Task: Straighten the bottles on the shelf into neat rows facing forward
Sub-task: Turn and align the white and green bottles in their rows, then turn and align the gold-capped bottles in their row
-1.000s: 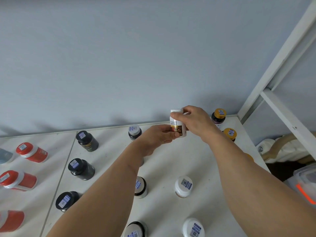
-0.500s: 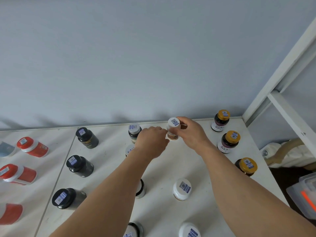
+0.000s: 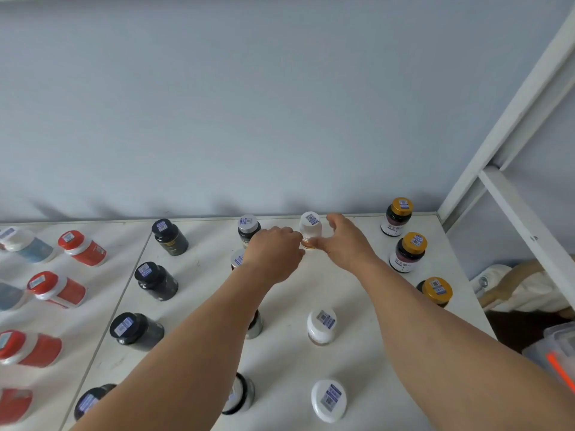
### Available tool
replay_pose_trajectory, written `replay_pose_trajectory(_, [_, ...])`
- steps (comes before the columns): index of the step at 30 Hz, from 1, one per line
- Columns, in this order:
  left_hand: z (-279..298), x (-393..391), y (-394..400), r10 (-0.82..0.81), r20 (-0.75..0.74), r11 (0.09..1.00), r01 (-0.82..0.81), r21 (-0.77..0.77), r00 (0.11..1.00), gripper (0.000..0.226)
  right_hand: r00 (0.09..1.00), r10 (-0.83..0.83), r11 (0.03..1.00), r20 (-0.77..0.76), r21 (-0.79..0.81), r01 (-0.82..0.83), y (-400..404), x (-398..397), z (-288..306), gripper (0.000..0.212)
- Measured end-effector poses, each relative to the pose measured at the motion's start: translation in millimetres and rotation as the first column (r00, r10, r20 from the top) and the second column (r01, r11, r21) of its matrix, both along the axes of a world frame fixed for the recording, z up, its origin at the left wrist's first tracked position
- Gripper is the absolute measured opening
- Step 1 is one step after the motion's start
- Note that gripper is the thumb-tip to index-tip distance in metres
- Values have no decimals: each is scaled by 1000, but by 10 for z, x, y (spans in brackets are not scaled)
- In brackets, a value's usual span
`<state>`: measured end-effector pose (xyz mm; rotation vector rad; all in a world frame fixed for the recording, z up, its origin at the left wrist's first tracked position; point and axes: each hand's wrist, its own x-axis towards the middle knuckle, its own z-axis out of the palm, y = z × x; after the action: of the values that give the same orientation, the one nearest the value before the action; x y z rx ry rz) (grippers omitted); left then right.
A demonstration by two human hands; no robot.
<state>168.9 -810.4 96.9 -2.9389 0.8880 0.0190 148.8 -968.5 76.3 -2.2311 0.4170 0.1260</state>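
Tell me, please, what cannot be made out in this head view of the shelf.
- White bottle: front label, hidden by the left hand and right hand.
- Bottle under the left forearm: mostly covered.
- Red bottle, bottom left: blurred, cut by the edge.
- Cap stickers: too small to read.

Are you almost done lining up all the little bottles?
Partly. The yellow-capped bottles on the right stand in a tidy line, and so do the black bottles. Right now the left hand and right hand are around the white bottle at the back of its row. Whether every label faces forward can't be told from above, and the red bottles look untouched.
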Motion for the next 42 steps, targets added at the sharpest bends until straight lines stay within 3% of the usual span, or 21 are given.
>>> replay_pose_trajectory(5, [153, -258, 34, -48, 53, 998, 46, 31, 997, 29, 975, 205, 887, -86, -404, -222, 92, -506, 249, 40])
replay_pose_trajectory(11, [280, -799, 146, -96, 137, 995, 99, -19, 986, 26, 959, 270, 734, -87, -627, -263, 256, -1157, 499, 37])
replay_pose_trajectory(16, [391, -1420, 312, -145, 211, 988, 153, -22, 967, 24, 972, 230, 692, -41, -695, -193, 462, -1789, 626, 31])
replay_pose_trajectory(30, [555, -2839, 347, -215, 293, 964, 249, -87, 932, 28, 977, 189, 778, 97, -622, -88, 535, -3229, 799, 36])
replay_pose_trajectory(33, [435, -3151, 162, -199, 267, 957, 246, -154, 943, 28, 968, 164, 828, 190, -560, -30, 278, -3547, 677, 36])
replay_pose_trajectory(36, [247, -3477, -31, -196, 227, 947, 245, -209, 954, 28, 961, 66, 927, 269, -372, 40, -62, -3944, 520, 35])
replay_pose_trajectory(38, [69, -3656, -137, -187, 174, 949, 224, -224, 967, 28, 965, 34, 955, 259, -293, 45, -289, -4175, 389, 36])
replay_pose_trajectory(42, [-352, -3944, -317, -108, 31, 965, 113, -238, 994, 39, 986, 100, 951, 134, -305, -55, -640, -4421, 58, 49])
